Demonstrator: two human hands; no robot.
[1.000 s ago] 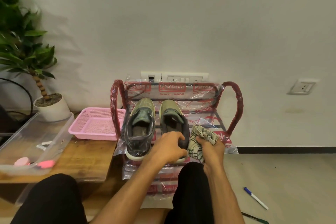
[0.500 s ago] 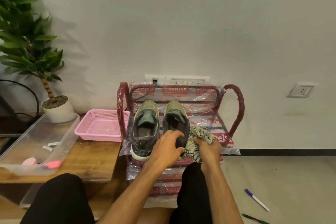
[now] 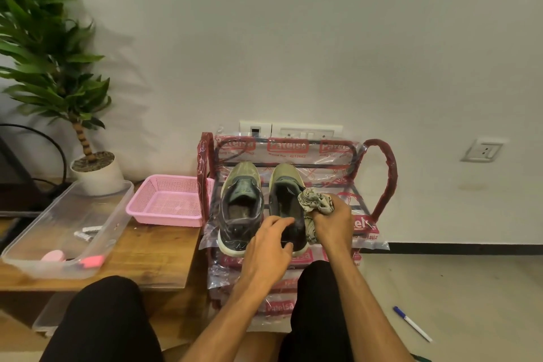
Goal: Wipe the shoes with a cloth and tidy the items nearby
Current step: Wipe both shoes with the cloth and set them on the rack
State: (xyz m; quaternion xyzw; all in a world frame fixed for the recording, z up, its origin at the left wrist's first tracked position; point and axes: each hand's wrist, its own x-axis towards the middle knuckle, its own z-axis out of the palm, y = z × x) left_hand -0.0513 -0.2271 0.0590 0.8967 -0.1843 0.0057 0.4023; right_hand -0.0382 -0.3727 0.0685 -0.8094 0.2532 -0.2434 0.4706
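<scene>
Two olive-and-dark shoes stand side by side, heels towards me, on the top shelf of a plastic-wrapped red shoe rack. The left shoe is untouched. My left hand grips the heel of the right shoe. My right hand holds a bunched patterned cloth pressed against that shoe's right side.
A pink mesh basket sits on a low wooden table left of the rack. A clear plastic tray holds small pink items. A potted plant stands behind it. A blue-capped pen lies on the floor at right.
My right hand has slid the cloth forward along the right shoe's side, towards the toe. My left hand stays on the heel. The view has shifted slightly.
</scene>
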